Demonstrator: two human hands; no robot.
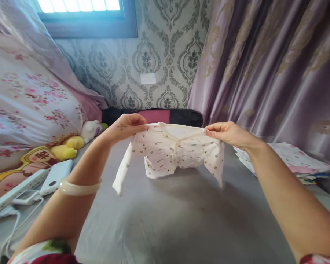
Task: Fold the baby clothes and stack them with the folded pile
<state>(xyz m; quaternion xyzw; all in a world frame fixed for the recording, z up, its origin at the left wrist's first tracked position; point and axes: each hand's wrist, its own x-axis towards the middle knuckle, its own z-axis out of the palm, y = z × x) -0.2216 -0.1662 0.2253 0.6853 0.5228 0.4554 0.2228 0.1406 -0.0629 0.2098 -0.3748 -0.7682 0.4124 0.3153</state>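
Head: cloth stack right of shirt

Cloth stack right of shirt

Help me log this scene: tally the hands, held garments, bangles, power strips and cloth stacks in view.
Hands: 2 (left hand, right hand)
Held garment: 1
Bangle: 1
Power strip: 1
Cloth stack: 1
Total: 6

Grey-covered sfc.; L side: power strip, plush toys; R side: folded cloth stack; blk/red bag at back
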